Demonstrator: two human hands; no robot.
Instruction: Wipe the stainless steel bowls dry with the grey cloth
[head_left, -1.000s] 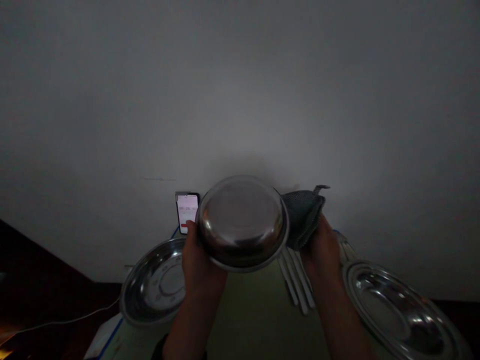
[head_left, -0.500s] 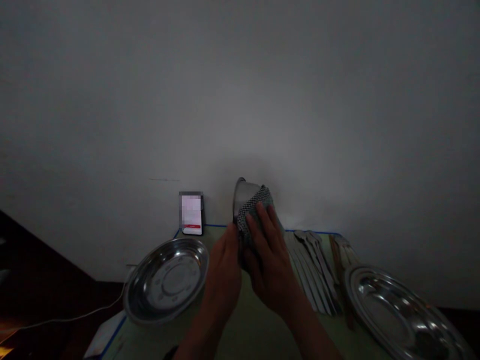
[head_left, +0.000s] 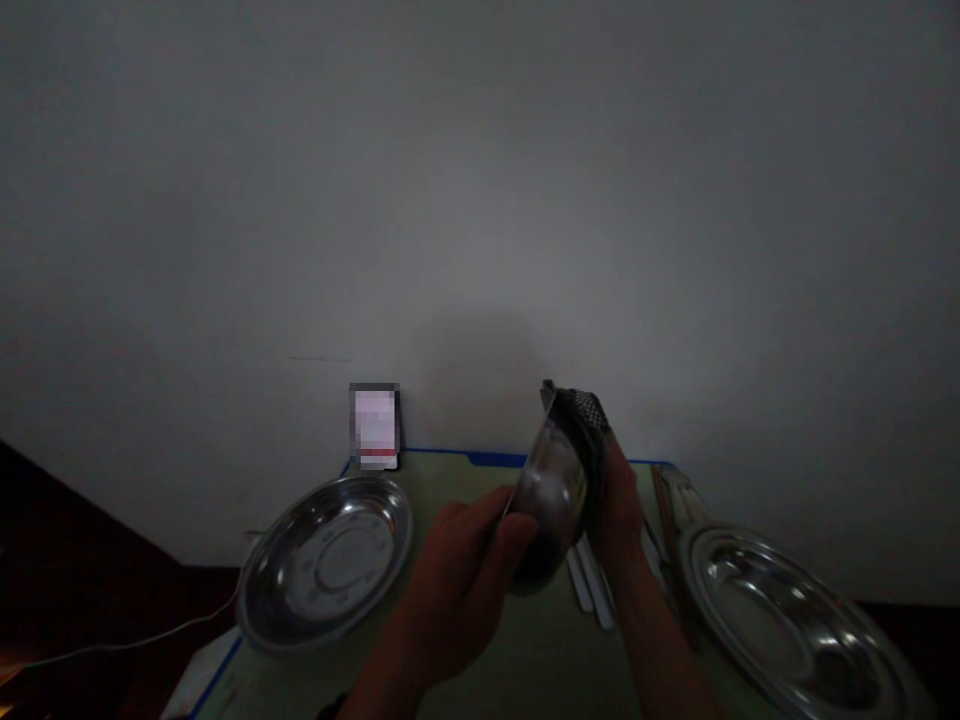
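A shiny metal bowl (head_left: pixel 553 490) is held up on its side above the table, tilted. My left hand (head_left: pixel 469 565) grips its near left rim, thumb pressed on the metal. On the bowl's right side, my right hand (head_left: pixel 619 495) is closed on a dark checked cloth (head_left: pixel 589 412), which lies against the bowl. The right fingertips are hidden behind the cloth and bowl. Below and behind the bowl, table knives (head_left: pixel 591 590) lie on the table, partly covered by my right hand and forearm.
On the left stands a wide metal basin (head_left: pixel 251 610); a large metal platter (head_left: pixel 697 590) lies at right beside wooden chopsticks (head_left: pixel 664 500) and forks (head_left: pixel 684 497). A phone (head_left: pixel 376 428) leans on the wall behind the green table (head_left: pixel 517 670). A white cable (head_left: pixel 172 632) runs at left.
The bowl has moved right and turned, showing more of its outside. My right hand has shifted with the cloth from the bowl's near side to its far right side.
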